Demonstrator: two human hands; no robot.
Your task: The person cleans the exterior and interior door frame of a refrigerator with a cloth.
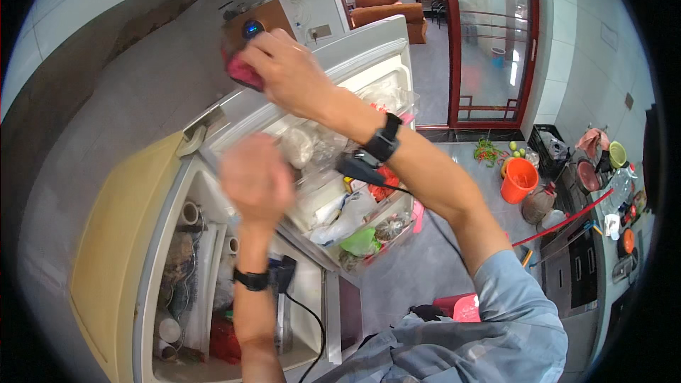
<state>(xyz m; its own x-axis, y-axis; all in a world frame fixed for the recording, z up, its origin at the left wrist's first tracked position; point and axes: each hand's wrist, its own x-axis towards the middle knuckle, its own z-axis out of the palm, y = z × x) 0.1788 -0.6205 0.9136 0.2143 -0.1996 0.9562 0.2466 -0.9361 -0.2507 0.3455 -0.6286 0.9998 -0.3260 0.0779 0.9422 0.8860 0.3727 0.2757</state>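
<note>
My right hand [290, 72] grips a magenta and dark cloth [245, 70] in front of a brown box [274, 18]. Below it, my blurred left hand [255, 178] is over the hinge side of an open refrigerator [143, 282]; whether its fingers hold anything is unclear. Inside the cabinet lie rolls [190, 213], wrapped food and a red bag [225, 338]. The swung-open door [367, 37] carries shelves with clear plastic bags [311, 143], a red bag [384, 183] and a green bag [362, 242]. Part of the shelves is hidden behind my arms.
On the floor are an orange bucket [518, 181], green vegetables [487, 151] and a large jar [538, 203]. A pink bin [460, 307] is near my body. The counter at right [606, 271] holds kitchen items. Cables hang from both wrist straps.
</note>
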